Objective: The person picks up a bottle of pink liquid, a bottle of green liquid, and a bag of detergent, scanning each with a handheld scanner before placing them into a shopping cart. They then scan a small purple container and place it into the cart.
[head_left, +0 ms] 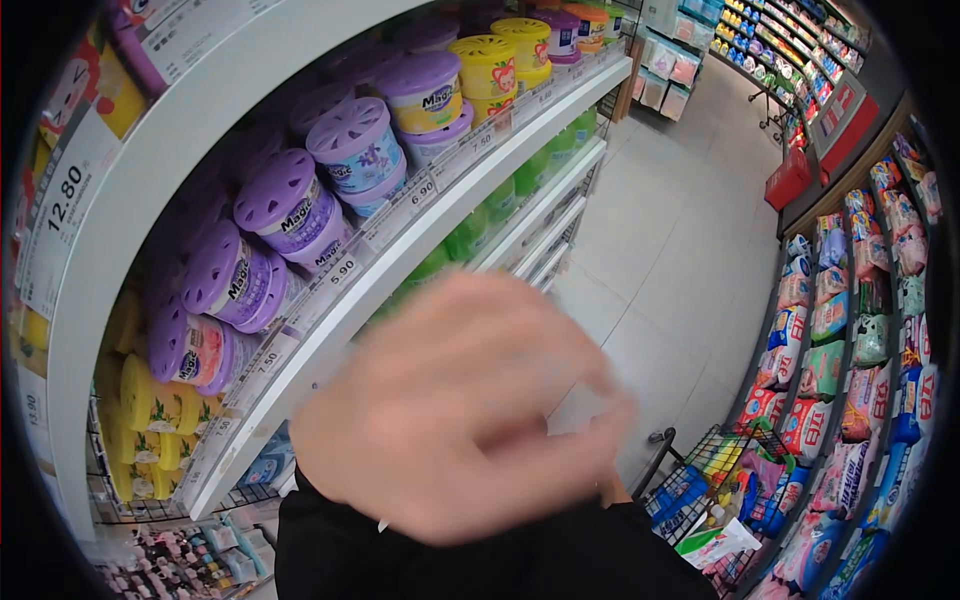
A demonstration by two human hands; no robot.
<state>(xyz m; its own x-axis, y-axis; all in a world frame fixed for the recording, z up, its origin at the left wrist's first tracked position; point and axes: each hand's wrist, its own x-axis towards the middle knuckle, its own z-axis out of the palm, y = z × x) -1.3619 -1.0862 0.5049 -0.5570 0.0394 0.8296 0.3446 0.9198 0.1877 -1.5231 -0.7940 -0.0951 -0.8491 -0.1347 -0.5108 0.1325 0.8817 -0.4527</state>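
Observation:
My left hand (pixel 450 400) fills the middle of the view, smeared by motion, its back toward me and a black sleeve (pixel 330 540) at the wrist. Its fingers curl round to the right, close to the thumb; anything between them is hidden. Behind it, a small patch of skin above a second dark sleeve (pixel 640 545) seems to be my right hand (pixel 613 487), almost wholly covered. Left of my hands, apart from them, purple-lidded tubs (pixel 295 205) marked Magic stand stacked on a white shelf (pixel 450 215).
Yellow tubs (pixel 155 400) fill the shelf's near end; yellow tubs (pixel 495 65) stand further along. Price labels (pixel 342 270) line the shelf edge. At lower right is a loaded wire shopping cart (pixel 715 480). Shelves of bagged goods (pixel 845 380) border the tiled aisle (pixel 670 230). A red bin (pixel 788 180) stands ahead.

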